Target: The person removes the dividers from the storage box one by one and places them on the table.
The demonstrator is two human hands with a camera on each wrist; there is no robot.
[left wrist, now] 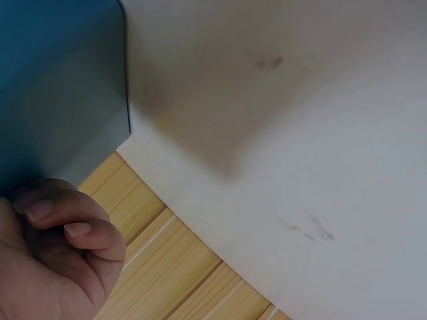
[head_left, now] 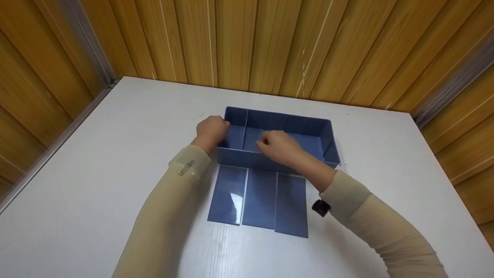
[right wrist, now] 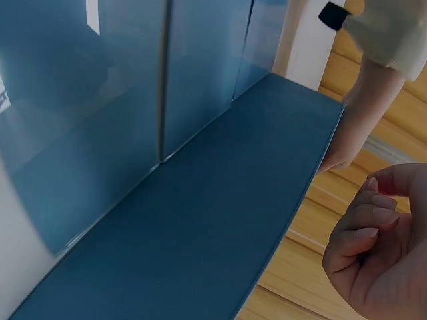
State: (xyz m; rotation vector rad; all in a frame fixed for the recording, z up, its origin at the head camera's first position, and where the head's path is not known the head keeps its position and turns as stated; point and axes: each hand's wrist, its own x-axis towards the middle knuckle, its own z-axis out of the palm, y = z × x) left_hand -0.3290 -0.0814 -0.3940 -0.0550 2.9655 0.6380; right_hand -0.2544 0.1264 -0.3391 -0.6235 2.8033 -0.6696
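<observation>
A blue rectangular box [head_left: 270,159] stands on the table, one thin divider [head_left: 244,129] upright across it near its left end. My left hand [head_left: 211,131] grips the box's left wall at the rim; in the left wrist view its curled fingers [left wrist: 87,223] lie against the outside, the thumb mostly hidden. Over the front of the box is my right hand [head_left: 278,144], fingers curled, nothing visible in it. Its curled fingers [right wrist: 360,240] also show in the right wrist view, apart from the front wall [right wrist: 200,213].
Three flat blue panels lie side by side before the box: a left panel [head_left: 225,193], a middle panel [head_left: 259,199] and a right panel [head_left: 291,206]. The white table [head_left: 96,185] meets wood-patterned walls [head_left: 270,46] behind. A black object [head_left: 321,207] sits at my right cuff.
</observation>
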